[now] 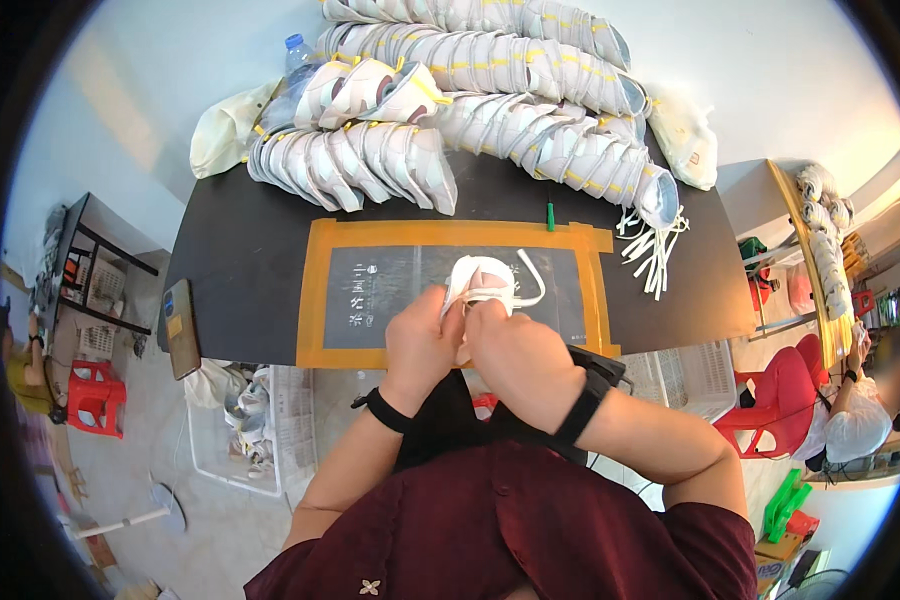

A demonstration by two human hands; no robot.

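Above the near edge of the table, both hands are closed on a white and pale pink shoe upper (477, 270). My left hand (417, 330) grips its left side, thumb against the material. My right hand (520, 352) pinches at the lacing area, beside the left thumb. A white shoelace (538, 280) crosses the upper and its loose end curls up to the right. My fingers hide the lower part of the upper. Beneath lies a dark sheet (400, 300) bordered with orange tape (315, 290). A thin green-handled tool (550, 215) rests at its far edge.
Nested rows of shoe uppers (360, 165) fill the back of the black table (670, 320). Loose white laces (655, 255) lie at right, a phone (181, 330) at the left edge. White crates (295, 430) stand below. A seated person (855, 410) is at far right.
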